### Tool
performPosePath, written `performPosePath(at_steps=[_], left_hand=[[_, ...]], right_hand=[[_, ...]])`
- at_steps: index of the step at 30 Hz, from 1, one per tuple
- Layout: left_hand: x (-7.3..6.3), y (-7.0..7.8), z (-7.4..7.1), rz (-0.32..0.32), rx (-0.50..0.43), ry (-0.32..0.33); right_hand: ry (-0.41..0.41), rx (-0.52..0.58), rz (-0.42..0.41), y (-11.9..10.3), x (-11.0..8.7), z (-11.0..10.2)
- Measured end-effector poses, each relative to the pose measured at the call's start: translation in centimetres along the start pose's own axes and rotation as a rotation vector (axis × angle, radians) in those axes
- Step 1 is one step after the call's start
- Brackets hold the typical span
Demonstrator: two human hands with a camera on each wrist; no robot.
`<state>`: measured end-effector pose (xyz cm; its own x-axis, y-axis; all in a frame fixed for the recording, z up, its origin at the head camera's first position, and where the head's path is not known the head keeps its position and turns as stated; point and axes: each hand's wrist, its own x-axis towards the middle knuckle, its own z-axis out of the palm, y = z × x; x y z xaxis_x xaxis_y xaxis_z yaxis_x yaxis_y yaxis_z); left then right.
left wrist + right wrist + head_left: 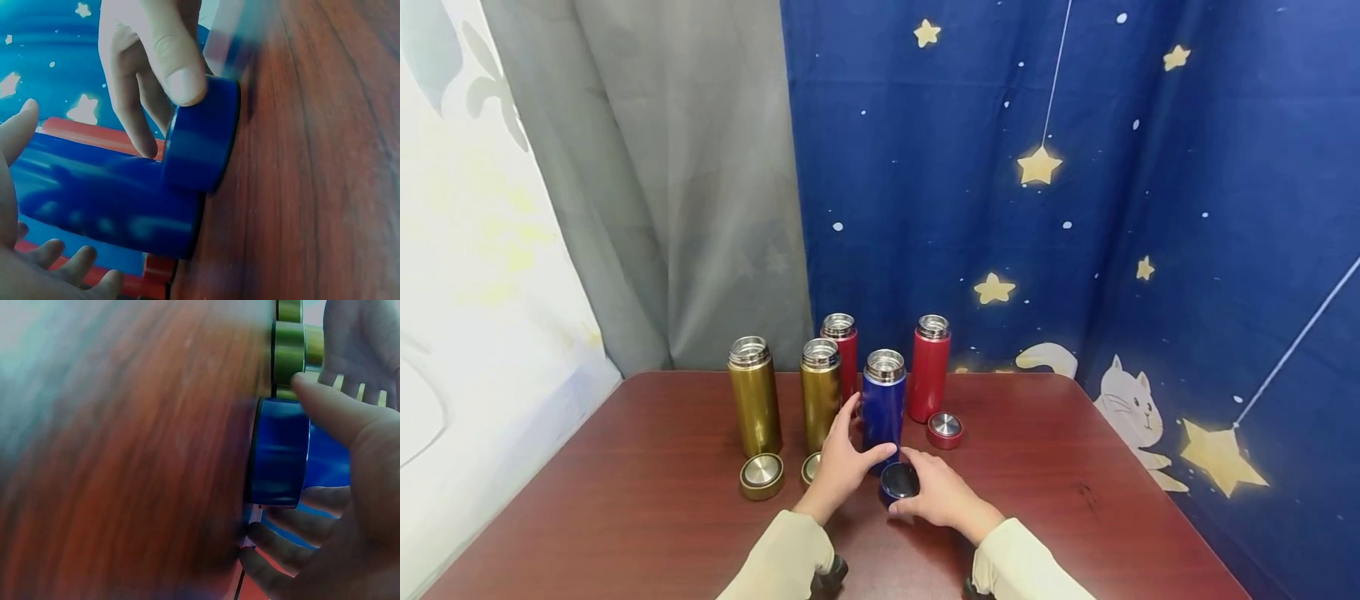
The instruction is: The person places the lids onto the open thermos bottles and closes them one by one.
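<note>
A blue vacuum flask (883, 408) stands uncapped, its steel mouth showing. My left hand (844, 458) is beside it, fingers spread at its left side and thumb across its front; the left wrist view shows these fingers loosely extended along the flask (106, 194). Just in front of the flask sits its blue lid (899, 482), low at the table. My right hand (943, 492) holds the lid, thumb on the near side and fingers round the far side. In the right wrist view the lid (280, 453) lies between thumb and fingers.
Two gold flasks (756, 408) stand uncapped at left, gold lids (762, 475) in front, one partly hidden by my left hand. Behind are two uncapped red flasks (929, 375), with a red lid (945, 429) at right. Curtains (940, 208) hang past the brown table's (647, 500) far edge.
</note>
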<state>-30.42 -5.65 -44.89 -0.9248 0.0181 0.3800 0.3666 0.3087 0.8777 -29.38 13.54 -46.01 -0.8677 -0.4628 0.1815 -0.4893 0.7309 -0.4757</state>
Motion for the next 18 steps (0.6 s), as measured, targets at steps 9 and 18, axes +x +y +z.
performPosePath(at_steps=[9, 18], left_hand=[[0.6, -1.1, 1.4, -0.046, 0.016, 0.037], [1.1, -1.9, 2.4, -0.037, -0.016, 0.053]], right_hand=[[-0.003, -0.100, -0.004, -0.5, -0.1, 0.5], [-0.015, -0.095, -0.015, -0.3, -0.2, -0.3]])
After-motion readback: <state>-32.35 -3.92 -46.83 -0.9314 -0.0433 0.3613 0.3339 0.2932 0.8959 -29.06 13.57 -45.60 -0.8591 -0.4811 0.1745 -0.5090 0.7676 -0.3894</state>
